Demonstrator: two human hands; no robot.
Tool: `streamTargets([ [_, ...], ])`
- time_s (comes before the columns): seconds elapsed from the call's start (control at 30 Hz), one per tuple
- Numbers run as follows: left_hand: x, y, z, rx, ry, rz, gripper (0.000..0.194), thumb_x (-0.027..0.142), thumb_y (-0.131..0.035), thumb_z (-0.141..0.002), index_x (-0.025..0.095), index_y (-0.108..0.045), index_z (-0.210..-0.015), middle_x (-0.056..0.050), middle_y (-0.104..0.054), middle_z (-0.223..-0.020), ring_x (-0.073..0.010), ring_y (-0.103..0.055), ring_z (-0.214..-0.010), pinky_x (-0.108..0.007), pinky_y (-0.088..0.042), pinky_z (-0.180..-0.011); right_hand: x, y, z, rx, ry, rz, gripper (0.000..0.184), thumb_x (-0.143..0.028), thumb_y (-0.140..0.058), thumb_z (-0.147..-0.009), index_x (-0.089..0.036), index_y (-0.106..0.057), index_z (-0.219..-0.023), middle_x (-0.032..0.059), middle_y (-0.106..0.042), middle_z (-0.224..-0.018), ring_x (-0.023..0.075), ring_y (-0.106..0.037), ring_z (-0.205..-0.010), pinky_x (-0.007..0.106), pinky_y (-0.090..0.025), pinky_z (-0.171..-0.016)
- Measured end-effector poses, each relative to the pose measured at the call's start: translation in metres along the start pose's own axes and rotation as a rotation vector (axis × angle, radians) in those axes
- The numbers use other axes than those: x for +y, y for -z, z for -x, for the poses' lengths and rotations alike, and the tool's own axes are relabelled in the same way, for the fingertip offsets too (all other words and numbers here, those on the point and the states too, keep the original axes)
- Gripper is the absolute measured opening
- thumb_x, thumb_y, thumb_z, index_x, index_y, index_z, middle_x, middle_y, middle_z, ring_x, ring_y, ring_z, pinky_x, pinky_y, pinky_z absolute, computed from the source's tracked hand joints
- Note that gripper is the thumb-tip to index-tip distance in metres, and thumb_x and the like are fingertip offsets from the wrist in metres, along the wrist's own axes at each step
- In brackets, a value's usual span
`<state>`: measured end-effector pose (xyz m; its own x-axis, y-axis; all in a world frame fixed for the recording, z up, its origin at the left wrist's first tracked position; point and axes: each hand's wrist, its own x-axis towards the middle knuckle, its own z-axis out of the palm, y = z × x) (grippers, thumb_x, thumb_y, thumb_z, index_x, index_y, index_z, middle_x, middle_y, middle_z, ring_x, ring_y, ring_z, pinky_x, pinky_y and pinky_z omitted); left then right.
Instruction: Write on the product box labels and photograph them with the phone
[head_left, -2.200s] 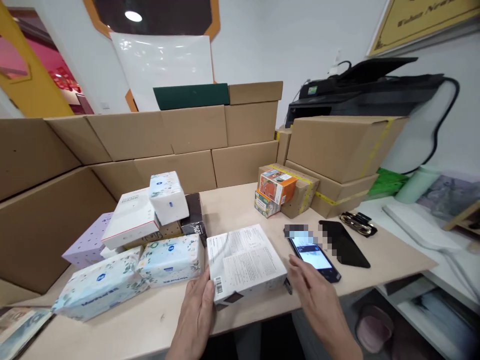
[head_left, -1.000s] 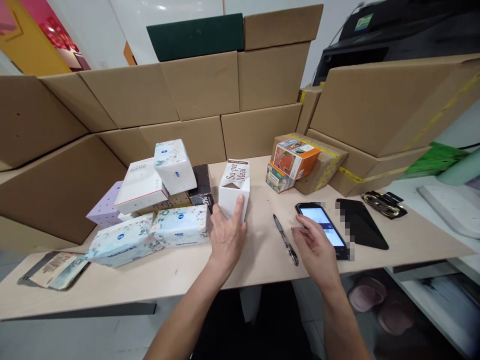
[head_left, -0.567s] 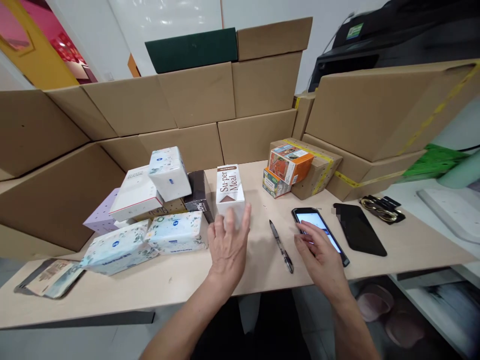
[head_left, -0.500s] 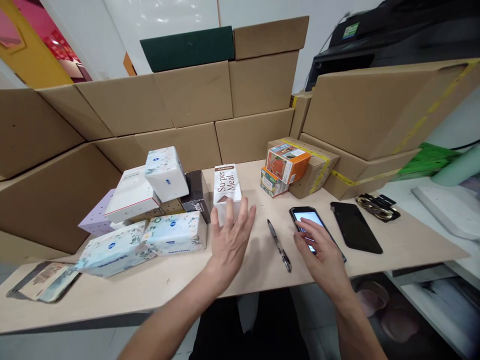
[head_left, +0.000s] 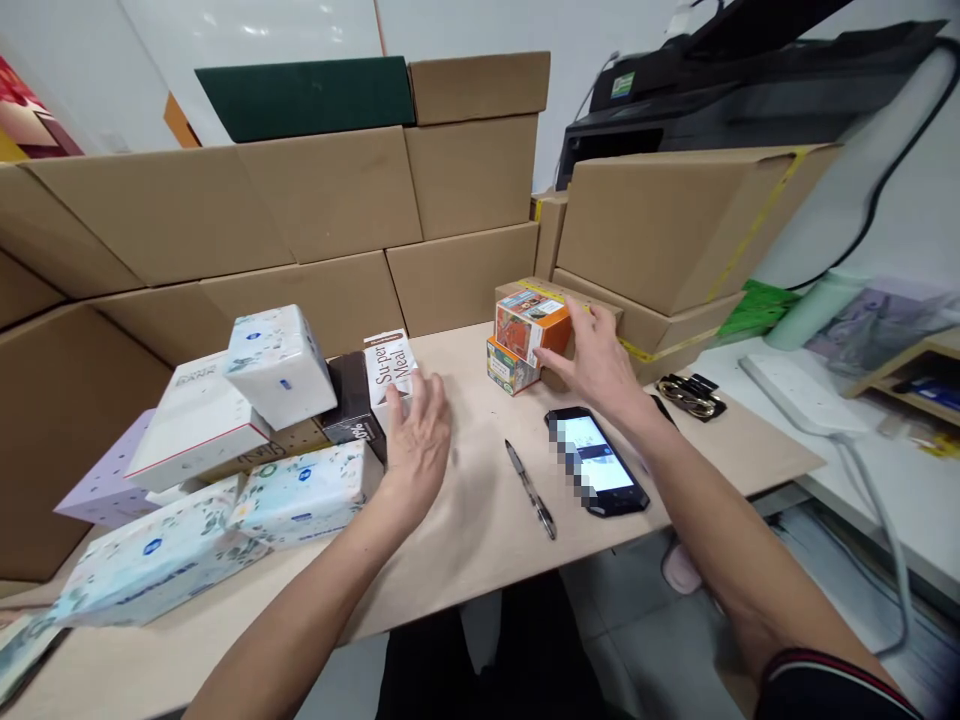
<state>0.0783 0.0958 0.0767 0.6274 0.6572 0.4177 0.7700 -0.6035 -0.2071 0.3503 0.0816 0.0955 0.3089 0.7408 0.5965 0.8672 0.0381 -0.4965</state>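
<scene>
My left hand (head_left: 417,450) has its fingers apart at the near right side of a white box marked "Su-per Meal" (head_left: 390,368), with fingertips over its near end. That box stands against a dark brown box (head_left: 351,396). At the right side of an orange box (head_left: 531,322) is my right hand (head_left: 600,362), thumb and fingers spread around its corner. Whether they press on it I cannot tell. The orange box rests on a small green and yellow box (head_left: 511,368). A phone with a lit screen (head_left: 596,462) and a pen (head_left: 531,490) lie nearer me.
Tissue packs (head_left: 304,490), a white flat box (head_left: 196,415) and a purple box (head_left: 105,470) are piled on the left. Cardboard boxes (head_left: 465,275) wall the back of the table. A coiled cable (head_left: 688,395) lies right, below a black printer (head_left: 720,100).
The view has turned right. My right hand has moved from over the phone to the orange box. The white "Su-per Meal" box has shifted left against the dark box, my left hand with it.
</scene>
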Motion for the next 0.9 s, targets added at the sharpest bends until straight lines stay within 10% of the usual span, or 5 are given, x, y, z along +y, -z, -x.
streamTargets([
  [0.23, 0.038, 0.012, 0.068, 0.132, -0.014, 0.231, 0.036, 0.018, -0.062, -0.091, 0.028, -0.065, -0.125, -0.014, -0.052, -0.146, -0.0409, -0.046, -0.132, -0.064, -0.042, -0.102, -0.010, -0.015, -0.014, 0.044, -0.054, -0.085, 0.068, -0.041, -0.071, -0.079, -0.011, -0.053, -0.138, 0.0164, -0.055, -0.121, 0.0326, -0.055, -0.119, 0.058, -0.045, -0.104],
  [0.4, 0.032, 0.003, 0.101, 0.213, 0.096, 0.615, 0.032, 0.024, -0.060, -0.094, 0.024, -0.063, -0.126, -0.013, -0.060, -0.131, -0.0287, -0.056, -0.116, -0.047, -0.051, -0.097, -0.057, 0.013, 0.062, 0.055, -0.045, -0.243, 0.066, -0.036, -0.072, -0.080, -0.021, -0.051, -0.141, 0.0129, -0.055, -0.122, 0.0166, -0.063, -0.078, 0.041, -0.060, -0.078],
  [0.6, 0.015, -0.011, 0.123, 0.193, 0.429, 1.080, 0.045, 0.037, -0.053, -0.099, 0.027, -0.050, -0.143, -0.011, -0.057, -0.140, -0.0247, -0.055, -0.127, -0.044, -0.047, -0.105, -0.094, 0.006, 0.171, -0.211, -0.064, -0.512, 0.069, -0.030, -0.069, -0.087, -0.030, -0.038, -0.148, 0.0121, -0.051, -0.134, 0.0138, -0.064, -0.077, 0.032, -0.062, -0.066],
  [0.9, 0.021, -0.013, 0.131, 0.000, 0.586, 1.376, 0.055, 0.050, -0.048, -0.099, 0.026, -0.043, -0.149, -0.009, -0.047, -0.154, -0.0251, -0.047, -0.139, -0.046, -0.037, -0.117, -0.111, -0.036, 0.206, -0.084, -0.136, -0.409, 0.072, -0.036, -0.071, -0.086, -0.027, -0.038, -0.150, 0.0148, -0.051, -0.128, 0.0141, -0.061, -0.071, 0.036, -0.063, -0.067],
])
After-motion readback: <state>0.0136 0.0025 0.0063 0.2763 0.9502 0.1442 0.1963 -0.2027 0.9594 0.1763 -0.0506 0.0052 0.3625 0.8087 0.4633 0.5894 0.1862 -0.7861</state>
